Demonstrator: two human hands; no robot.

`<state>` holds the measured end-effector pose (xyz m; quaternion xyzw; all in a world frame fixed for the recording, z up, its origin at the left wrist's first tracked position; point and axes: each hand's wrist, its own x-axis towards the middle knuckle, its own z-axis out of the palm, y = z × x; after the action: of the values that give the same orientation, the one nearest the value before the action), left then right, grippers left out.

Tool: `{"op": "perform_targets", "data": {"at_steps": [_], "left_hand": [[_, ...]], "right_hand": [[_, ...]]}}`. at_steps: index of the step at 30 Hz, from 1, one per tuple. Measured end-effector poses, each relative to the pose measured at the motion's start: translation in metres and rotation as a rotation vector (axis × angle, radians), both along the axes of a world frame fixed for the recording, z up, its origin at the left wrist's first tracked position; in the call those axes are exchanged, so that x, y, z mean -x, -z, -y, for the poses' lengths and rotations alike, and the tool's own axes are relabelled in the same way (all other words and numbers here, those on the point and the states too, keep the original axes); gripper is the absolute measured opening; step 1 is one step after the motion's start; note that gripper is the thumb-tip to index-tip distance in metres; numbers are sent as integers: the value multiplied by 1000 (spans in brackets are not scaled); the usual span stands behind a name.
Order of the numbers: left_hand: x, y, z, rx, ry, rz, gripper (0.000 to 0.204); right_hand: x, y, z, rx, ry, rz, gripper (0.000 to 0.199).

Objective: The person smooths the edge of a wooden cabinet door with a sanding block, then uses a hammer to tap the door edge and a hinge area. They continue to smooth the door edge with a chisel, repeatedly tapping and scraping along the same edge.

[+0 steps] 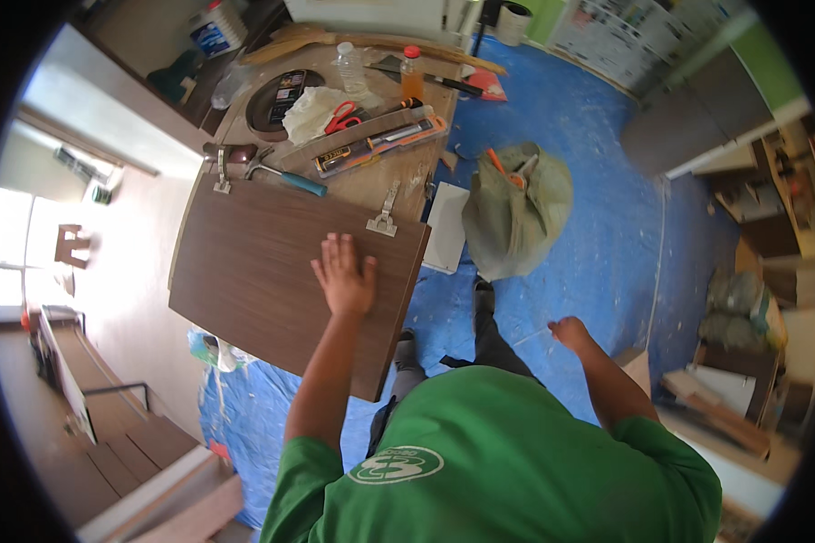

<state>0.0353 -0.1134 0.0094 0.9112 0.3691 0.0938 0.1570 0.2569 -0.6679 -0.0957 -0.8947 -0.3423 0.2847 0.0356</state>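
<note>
My left hand [344, 279] lies flat with fingers spread on a dark brown wooden cabinet door [272, 258], near its right edge. Two metal hinges, a left one [222, 172] and a right one [384, 215], are fixed along the door's far edge. Out to the right, over the blue floor sheet, my right hand [567, 332] is closed; whatever it may hold is hidden by the fingers. A hammer [290, 177] with a teal handle rests just beyond the door, between the hinges.
Beyond the door, the worktable [407, 181] bears red scissors [343, 119], a clear bottle [349, 68], an orange-filled bottle [412, 74] and a plastic tool case [380, 145]. A greenish sack [521, 213] stands on the blue sheet [598, 181]. Boards [715, 412] lie at right.
</note>
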Motion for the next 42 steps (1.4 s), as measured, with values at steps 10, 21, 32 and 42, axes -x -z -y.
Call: {"op": "perform_targets", "data": {"at_steps": [10, 21, 32, 42], "left_hand": [[-8, -9, -25, -136, -470, -220, 77], [-26, 15, -24, -130, -483, -177, 76], [-11, 12, -27, -146, -479, -179, 76], [-9, 11, -26, -139, -488, -195, 76]], "right_hand": [[-239, -90, -378, -588, -13, -184, 19], [-446, -55, -588, -599, -416, 514, 37], [-356, -105, -590, -434, -234, 305, 30], [-338, -90, -484, -748, 233, -224, 41]]}}
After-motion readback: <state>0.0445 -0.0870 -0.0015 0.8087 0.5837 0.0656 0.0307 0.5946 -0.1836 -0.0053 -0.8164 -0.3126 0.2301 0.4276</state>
